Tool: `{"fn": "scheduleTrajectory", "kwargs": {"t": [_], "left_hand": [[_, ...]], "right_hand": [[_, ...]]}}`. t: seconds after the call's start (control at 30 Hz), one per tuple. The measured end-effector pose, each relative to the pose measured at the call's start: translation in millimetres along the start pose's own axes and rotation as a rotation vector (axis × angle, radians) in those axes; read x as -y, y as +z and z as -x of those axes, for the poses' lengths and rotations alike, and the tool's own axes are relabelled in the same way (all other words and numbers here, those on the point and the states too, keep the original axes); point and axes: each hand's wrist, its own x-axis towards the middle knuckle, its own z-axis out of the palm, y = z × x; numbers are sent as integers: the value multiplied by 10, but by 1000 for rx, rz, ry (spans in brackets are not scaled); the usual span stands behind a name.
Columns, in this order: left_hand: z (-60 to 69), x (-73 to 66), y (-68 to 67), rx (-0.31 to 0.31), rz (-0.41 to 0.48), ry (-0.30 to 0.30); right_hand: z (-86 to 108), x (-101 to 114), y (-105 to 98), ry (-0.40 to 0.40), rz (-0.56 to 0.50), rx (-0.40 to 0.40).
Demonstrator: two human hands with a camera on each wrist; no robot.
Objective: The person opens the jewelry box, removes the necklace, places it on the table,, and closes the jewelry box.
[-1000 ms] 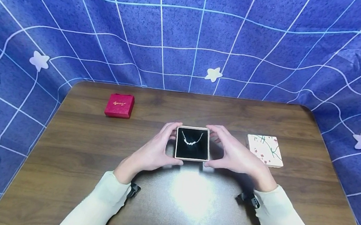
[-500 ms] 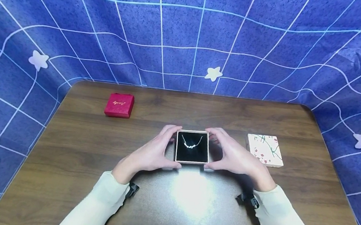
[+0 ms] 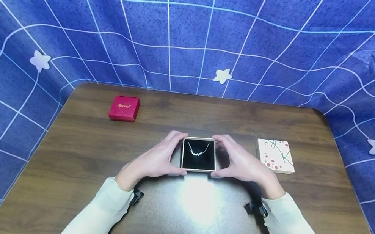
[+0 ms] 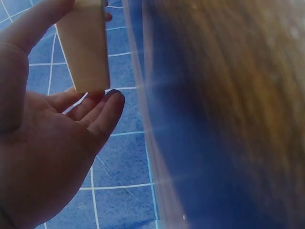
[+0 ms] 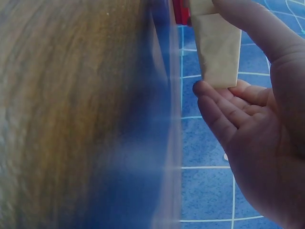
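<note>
Box with necklace is over the tabletop, left hand and right hand pinching its sides; holding seems the present step, and the next move probably needs level grip.

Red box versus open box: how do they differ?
The red box has a red top with gold lettering; the open box shows a pale rim and black lining.
The open box displays a silvery chain; the red box's top is covered.
The left hand and right hand hold the open box; the red box sits untouched on the table.
Both are four-cornered.
</note>
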Motion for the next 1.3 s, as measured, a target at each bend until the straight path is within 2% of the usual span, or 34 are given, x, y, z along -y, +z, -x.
{"fn": "scheduleTrajectory", "kwargs": {"t": [0.47, 0.93, 1.3], "left_hand": [[5, 31, 36, 38, -87, -12], [5, 10, 42, 87, -133, -41], [4, 25, 49, 96, -144, -26]], "right_hand": [[-5, 10, 82, 63, 105, 36], [-16, 0, 118, 43, 149, 67], [1, 15, 99, 62, 184, 92]]}}
